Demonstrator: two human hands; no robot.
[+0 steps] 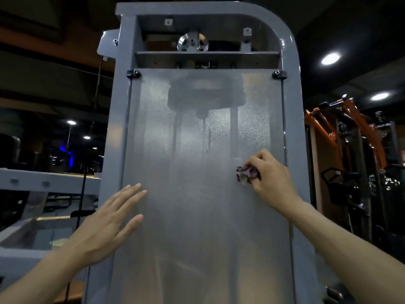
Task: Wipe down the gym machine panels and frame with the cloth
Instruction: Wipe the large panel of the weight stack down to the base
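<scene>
A tall grey gym machine frame (pixel 287 47) fills the middle of the view, with a frosted translucent panel (pixel 197 172) fixed inside it by black clips. My right hand (pixel 269 178) grips a small crumpled purple-grey cloth (pixel 246 173) and presses it against the panel near its right edge. My left hand (pixel 105 224) lies flat with straight fingers on the panel's lower left, by the frame's left upright. Behind the panel a dark weight stack and guide rods show dimly.
A pulley (pixel 192 42) sits in the open top of the frame. An orange and black machine (pixel 350 150) stands at the right. A grey frame beam (pixel 43 181) and a cable (pixel 84 183) are at the left. Ceiling lights shine in a dark gym.
</scene>
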